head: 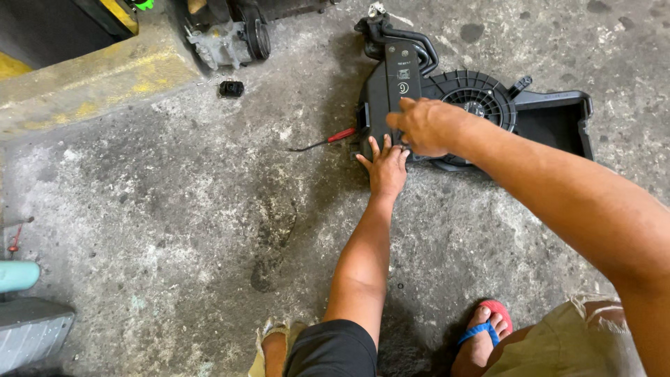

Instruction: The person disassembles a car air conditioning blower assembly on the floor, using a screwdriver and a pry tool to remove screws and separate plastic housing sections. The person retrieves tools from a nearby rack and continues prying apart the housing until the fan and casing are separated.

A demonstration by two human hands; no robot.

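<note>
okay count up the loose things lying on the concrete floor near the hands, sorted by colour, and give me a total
Black: 2, the blower housing that both the left hand and the right hand rest on, and a small black part
Red and black: 1, the screwdriver with a red handle
Grey metal: 1, the compressor unit
Total: 4

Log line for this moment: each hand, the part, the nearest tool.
left hand: flat on housing edge | right hand: on black blower housing | screwdriver: on concrete floor, untouched
</note>
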